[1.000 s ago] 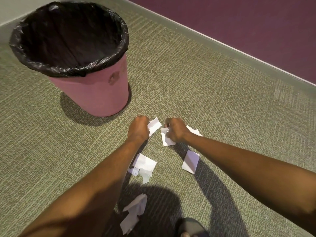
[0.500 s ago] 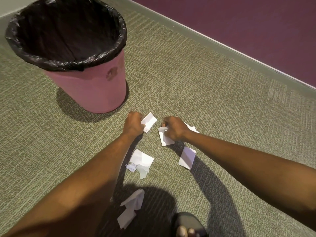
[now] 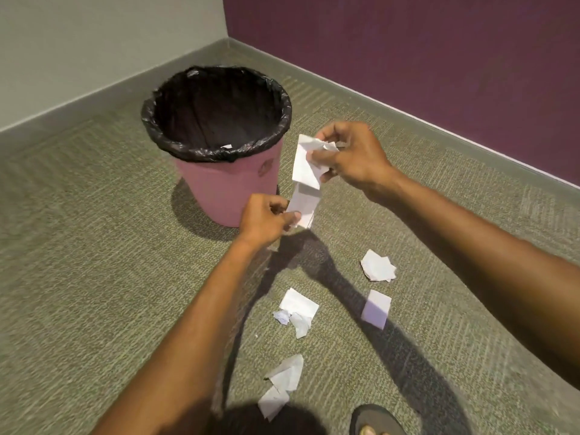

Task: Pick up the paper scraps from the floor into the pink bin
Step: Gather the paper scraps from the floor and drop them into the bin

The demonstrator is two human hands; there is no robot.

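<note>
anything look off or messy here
Yes: loose on the carpet before the pink bin lie a crumpled scrap, a flat square, a torn cluster and two pieces by the foot. The bin stands upright, with a scuff. The left hand holds a lower scrap, the right hand an upper scrap.

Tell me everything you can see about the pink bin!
The pink bin is round, wider at the top than at the bottom, and looks like plastic. It stands upright on the green carpet near the corner of the room. A crinkly black bag lines it and folds over the rim. A small round mark shows on its side. A small white bit peeks out inside.
</note>
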